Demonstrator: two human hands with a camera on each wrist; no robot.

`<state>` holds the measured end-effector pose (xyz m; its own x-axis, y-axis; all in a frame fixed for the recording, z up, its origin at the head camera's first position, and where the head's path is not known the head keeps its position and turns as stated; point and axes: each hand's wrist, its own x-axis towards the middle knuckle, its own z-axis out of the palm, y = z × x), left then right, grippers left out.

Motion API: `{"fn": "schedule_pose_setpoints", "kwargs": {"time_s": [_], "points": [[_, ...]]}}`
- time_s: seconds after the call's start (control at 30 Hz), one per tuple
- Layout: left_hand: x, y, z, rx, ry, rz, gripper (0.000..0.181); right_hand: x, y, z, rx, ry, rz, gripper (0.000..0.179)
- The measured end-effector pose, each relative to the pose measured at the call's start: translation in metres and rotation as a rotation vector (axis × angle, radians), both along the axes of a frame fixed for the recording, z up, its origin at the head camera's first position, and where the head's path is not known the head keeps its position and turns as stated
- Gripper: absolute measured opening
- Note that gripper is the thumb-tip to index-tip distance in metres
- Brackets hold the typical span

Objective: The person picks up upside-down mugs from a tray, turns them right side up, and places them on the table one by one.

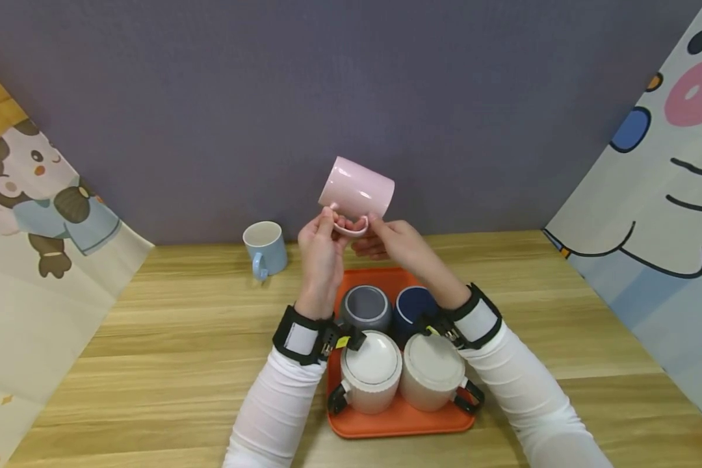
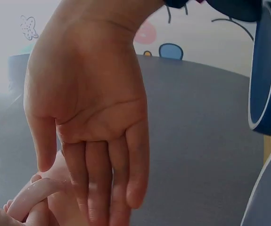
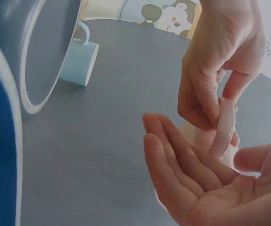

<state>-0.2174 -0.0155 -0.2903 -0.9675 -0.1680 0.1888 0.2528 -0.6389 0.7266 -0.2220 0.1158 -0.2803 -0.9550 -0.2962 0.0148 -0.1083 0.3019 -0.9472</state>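
A pink mug (image 1: 357,188) is raised in front of the dark backdrop, tilted on its side with its handle (image 3: 225,129) toward me. My left hand (image 1: 320,253) pinches that handle between thumb and fingers. On the right, my right hand (image 1: 399,242) touches the mug near one end of the handle. Its fingers look straight in both wrist views, with the palm (image 2: 90,89) turned up and bare. Part of the mug is hidden behind the fingers in the wrist views.
Below my hands an orange tray (image 1: 400,426) bears a grey mug (image 1: 367,309), a dark blue mug (image 1: 414,305) and two whitish mugs (image 1: 371,374) with black handles. A light blue mug (image 1: 265,248) stands upright on the wooden table (image 1: 210,364), back left. Cartoon-printed panels flank both sides.
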Motion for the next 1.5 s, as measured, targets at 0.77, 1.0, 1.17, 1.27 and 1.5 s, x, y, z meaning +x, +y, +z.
{"fn": "schedule_pose_setpoints", "kwargs": {"time_s": [0.77, 1.0, 1.17, 1.27, 1.5], "points": [[-0.002, -0.003, -0.007, -0.214, 0.02, -0.089, 0.024, -0.013, 0.018, -0.007, -0.581, -0.327, 0.012, 0.021], [-0.002, -0.006, -0.006, -0.344, 0.005, -0.03, 0.026, -0.015, 0.019, 0.0, -0.636, -0.311, 0.033, 0.023], [-0.002, -0.007, -0.006, -0.414, -0.037, 0.001, 0.026, -0.014, 0.018, 0.002, -0.67, -0.333, 0.041, 0.024], [-0.002, -0.007, -0.005, -0.418, -0.046, -0.004, 0.026, -0.012, 0.016, 0.004, -0.726, -0.355, 0.059, 0.024], [-0.004, -0.007, -0.006, -0.39, -0.067, -0.024, 0.027, -0.008, 0.007, 0.006, -0.939, -0.424, 0.049, 0.026]]}}
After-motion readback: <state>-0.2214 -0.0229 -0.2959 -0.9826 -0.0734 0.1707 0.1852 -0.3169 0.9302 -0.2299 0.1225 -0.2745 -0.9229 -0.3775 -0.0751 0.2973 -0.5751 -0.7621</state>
